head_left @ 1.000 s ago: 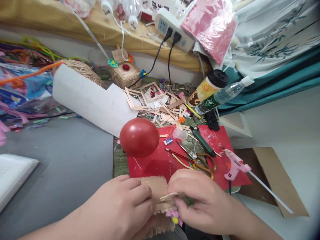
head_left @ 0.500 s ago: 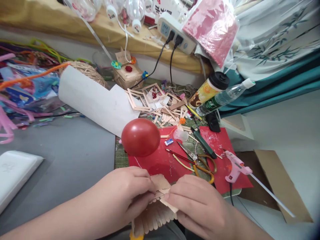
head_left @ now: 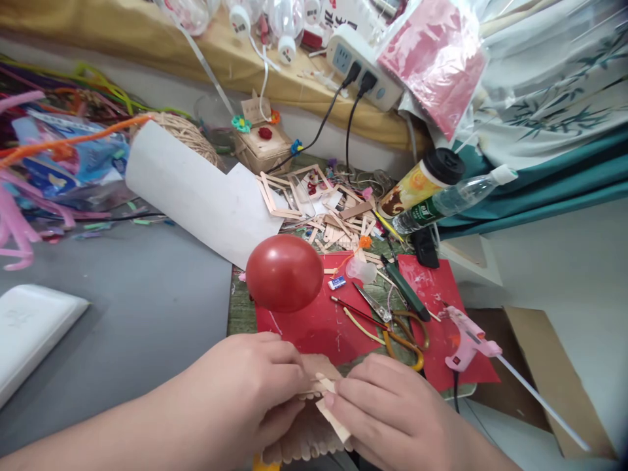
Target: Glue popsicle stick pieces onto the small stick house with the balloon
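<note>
A stick panel (head_left: 307, 439), made of wooden craft sticks joined side by side, sits at the bottom of the view, between the two hands and just short of the red sheet (head_left: 314, 324). The left hand (head_left: 250, 392) is closed around its upper left part, fingers curled over the top edge. The right hand (head_left: 392, 412) pinches a loose stick (head_left: 332, 417) between thumb and fingertips; the stick lies tilted across the panel's upper right corner, touching it.

Just beyond the hands, a red balloon (head_left: 284, 273) rests on the red sheet's far left corner. To its right on the sheet lie scissors (head_left: 392, 320) with orange handles, a thin brush (head_left: 356, 314) and a green knife (head_left: 405, 288). A pink glue gun (head_left: 466, 337) stands at the sheet's right edge, its glue stick (head_left: 542, 409) jutting out over brown cardboard (head_left: 554, 373).

Farther back is a heap of stick frames (head_left: 304, 196), with a white paper roll (head_left: 196, 193) to the left and two bottles (head_left: 441, 190) lying to the right. A power strip (head_left: 363, 69) sits on the ledge behind. Pipe cleaners (head_left: 44, 124) clutter the far left.
</note>
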`<state>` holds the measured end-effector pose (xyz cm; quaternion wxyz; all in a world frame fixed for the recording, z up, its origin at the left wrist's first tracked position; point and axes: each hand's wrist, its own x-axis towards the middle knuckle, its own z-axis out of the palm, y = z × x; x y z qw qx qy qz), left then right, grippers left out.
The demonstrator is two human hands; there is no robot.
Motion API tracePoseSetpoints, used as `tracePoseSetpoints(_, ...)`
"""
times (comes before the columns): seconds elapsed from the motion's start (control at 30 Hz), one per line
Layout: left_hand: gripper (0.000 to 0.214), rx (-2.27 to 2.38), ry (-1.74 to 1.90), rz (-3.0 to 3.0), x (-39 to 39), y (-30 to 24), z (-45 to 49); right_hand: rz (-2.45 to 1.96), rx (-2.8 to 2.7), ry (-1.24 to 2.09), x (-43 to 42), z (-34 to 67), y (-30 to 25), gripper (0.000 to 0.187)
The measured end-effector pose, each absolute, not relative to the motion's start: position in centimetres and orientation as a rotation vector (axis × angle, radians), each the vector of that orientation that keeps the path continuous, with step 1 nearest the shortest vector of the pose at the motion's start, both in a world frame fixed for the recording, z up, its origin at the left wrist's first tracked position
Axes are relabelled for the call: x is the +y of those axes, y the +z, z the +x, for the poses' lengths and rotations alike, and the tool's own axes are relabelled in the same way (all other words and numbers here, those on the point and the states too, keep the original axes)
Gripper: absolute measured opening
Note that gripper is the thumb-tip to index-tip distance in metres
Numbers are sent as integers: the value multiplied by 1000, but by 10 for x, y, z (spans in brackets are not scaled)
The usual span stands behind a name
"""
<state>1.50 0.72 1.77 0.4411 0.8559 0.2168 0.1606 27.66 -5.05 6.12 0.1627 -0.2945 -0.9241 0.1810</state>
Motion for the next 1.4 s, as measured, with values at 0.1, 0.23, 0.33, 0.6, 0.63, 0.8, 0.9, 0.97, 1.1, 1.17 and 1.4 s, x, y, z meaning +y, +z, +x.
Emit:
tracePoseSetpoints(0.1, 17, 528, 440, 2141, 7, 18, 15, -899, -2584, 530, -50, 275, 61, 33)
tracePoseSetpoints(0.23, 20, 511, 455, 2137, 9, 17, 16, -1323, -2246, 774, -45, 270, 58, 45)
tracePoseSetpoints(0.33, 21, 519, 443, 2117, 12, 17, 17, -1561, -1882, 1151, -37, 268, 52, 48)
tracePoseSetpoints(0.6, 23, 537, 418, 2066, 14, 20, 18, -1588, -1526, 1486, -28, 272, 36, 19)
tracePoseSetpoints(0.63, 24, 540, 415, 2057, 14, 20, 18, -1588, -1449, 1535, -28, 272, 33, 16)
tracePoseSetpoints(0.8, 27, 545, 388, 2051, 13, 21, 19, -1531, -1065, 1789, -23, 272, 16, 17)
tracePoseSetpoints(0.9, 20, 541, 382, 2054, 13, 22, 19, -1521, -982, 1850, -17, 270, 7, 24)
tracePoseSetpoints(0.97, 16, 544, 383, 2061, 14, 23, 19, -1537, -941, 1882, -13, 268, 3, 32)
tracePoseSetpoints(1.1, 18, 530, 404, 2087, 14, 22, 20, -1615, -896, 1930, -9, 264, -5, 41)
tracePoseSetpoints(1.17, 21, 519, 412, 2102, 14, 21, 21, -1640, -879, 1945, -9, 263, -9, 42)
tracePoseSetpoints(1.4, 23, 499, 530, 2234, 9, 19, 20, -1647, -777, 2033, -15, 264, -18, 38)
